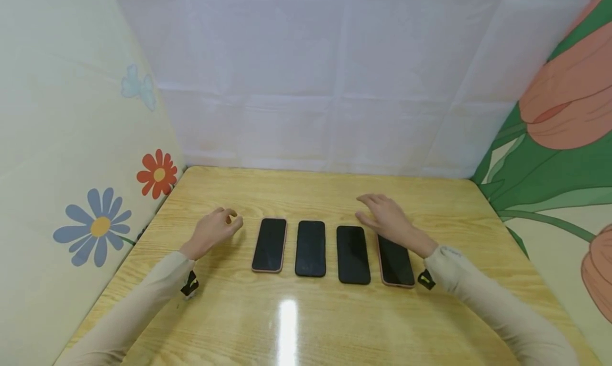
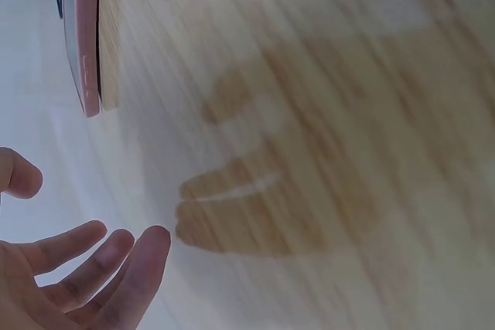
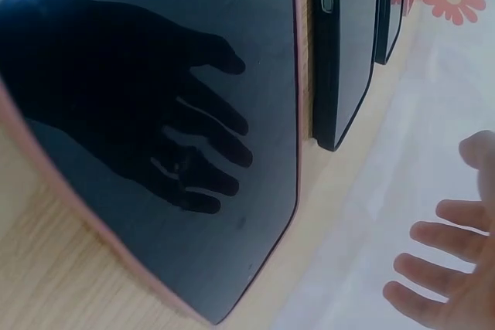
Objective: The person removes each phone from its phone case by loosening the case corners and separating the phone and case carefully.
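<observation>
Tabletop of yellow wood grain (image 1: pixel 229 318) bears a row of four rectangular black-screened phones (image 1: pixel 310 249); bare right hand (image 1: pixel 388 220), empty, fingers apart, hangs over the rightmost's far end; left hand (image 1: pixel 215 229), empty, fingers loosely bent, hovers beside the leftmost.

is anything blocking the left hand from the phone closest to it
Nothing visible does. In the head view, only wooden tabletop shows between the left hand and the leftmost phone; the other three phones lie beyond it, to the right.
</observation>
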Motion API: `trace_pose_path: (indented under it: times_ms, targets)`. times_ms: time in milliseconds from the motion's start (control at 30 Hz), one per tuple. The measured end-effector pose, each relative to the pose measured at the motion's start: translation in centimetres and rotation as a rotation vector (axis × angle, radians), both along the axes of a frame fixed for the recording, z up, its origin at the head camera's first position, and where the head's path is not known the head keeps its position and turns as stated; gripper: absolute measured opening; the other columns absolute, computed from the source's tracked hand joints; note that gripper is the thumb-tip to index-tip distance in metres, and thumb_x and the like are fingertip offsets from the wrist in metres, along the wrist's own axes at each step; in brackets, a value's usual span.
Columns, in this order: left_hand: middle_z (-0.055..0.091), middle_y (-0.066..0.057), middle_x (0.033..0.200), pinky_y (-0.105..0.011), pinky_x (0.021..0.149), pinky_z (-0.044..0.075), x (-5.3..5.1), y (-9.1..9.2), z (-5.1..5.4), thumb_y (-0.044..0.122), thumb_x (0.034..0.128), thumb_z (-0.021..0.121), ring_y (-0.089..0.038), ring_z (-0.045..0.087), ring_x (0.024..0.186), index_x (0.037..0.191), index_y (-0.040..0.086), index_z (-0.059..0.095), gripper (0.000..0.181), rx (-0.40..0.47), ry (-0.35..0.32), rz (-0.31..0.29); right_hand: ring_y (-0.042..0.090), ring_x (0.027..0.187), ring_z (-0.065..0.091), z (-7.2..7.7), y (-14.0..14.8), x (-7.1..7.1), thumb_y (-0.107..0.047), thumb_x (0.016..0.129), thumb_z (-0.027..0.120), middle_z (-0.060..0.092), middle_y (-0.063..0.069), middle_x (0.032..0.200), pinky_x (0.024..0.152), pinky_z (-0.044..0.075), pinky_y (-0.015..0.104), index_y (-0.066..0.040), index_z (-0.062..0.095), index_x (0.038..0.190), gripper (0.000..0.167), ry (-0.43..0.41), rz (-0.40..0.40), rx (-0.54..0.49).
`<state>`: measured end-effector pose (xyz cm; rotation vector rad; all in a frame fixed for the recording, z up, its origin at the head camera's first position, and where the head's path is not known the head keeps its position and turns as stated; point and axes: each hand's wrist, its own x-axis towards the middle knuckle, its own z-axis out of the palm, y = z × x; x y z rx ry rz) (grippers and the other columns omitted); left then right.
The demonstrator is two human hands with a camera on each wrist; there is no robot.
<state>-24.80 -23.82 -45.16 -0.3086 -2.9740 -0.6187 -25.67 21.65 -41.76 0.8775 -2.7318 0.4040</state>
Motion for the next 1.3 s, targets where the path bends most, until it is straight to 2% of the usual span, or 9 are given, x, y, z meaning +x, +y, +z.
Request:
trace_pose_path:
  times_ms: [567,800,900,1033,1300]
  targets:
    - [0.065,-0.014,0.094,-0.044,0.065,0.051,0.3,0.8,-0.4,0.038,0.0981,0.055,-0.025,0.061,0.077,0.119,-0.004,0.065,0.048,0.017,-0.027,0.012,0.042,0.114,0.056,-0.5,-2.0,0.1,-0.028,0.098,0.063,0.059,0.022,0.129,0.092,0.046,0.058,0.002,0.058,0.131,0.044,-0.025,0.018,0.077]
    - [0.066,-0.009,0.083,-0.034,0.055,0.047,0.2,1.1,-0.7,0.032,0.0970,0.057,-0.016,0.056,0.062,0.118,-0.008,0.064,0.045,0.037,-0.033,-0.031,0.041,0.112,0.058,-0.7,-3.1,0.0,-0.028,0.099,0.062,0.061,0.021,0.126,0.091,0.048,0.056,0.002,0.060,0.129,0.043,-0.008,0.056,0.111]
    - [0.066,-0.009,0.083,-0.035,0.056,0.048,0.3,1.4,-0.7,0.031,0.0970,0.057,-0.017,0.056,0.063,0.117,-0.008,0.064,0.045,0.043,-0.044,-0.025,0.041,0.110,0.059,-0.6,-3.7,0.0,-0.028,0.099,0.063,0.062,0.021,0.125,0.090,0.048,0.056,0.002,0.061,0.128,0.042,0.014,0.078,0.122]
    - [0.068,-0.012,0.089,-0.040,0.063,0.052,0.4,1.8,-0.6,0.031,0.0973,0.057,-0.021,0.061,0.072,0.112,-0.007,0.066,0.042,0.042,-0.058,-0.012,0.040,0.110,0.059,-0.5,-4.5,0.0,-0.027,0.098,0.063,0.062,0.020,0.123,0.093,0.047,0.055,0.002,0.061,0.127,0.041,0.017,0.117,0.117]
    - [0.069,-0.015,0.093,-0.039,0.063,0.052,0.8,2.4,-0.7,0.030,0.0986,0.055,-0.020,0.061,0.070,0.110,-0.007,0.065,0.040,0.076,-0.104,-0.001,0.038,0.108,0.061,-0.7,-6.2,0.0,-0.026,0.098,0.064,0.063,0.019,0.121,0.092,0.048,0.053,0.000,0.062,0.126,0.038,0.032,0.168,0.118]
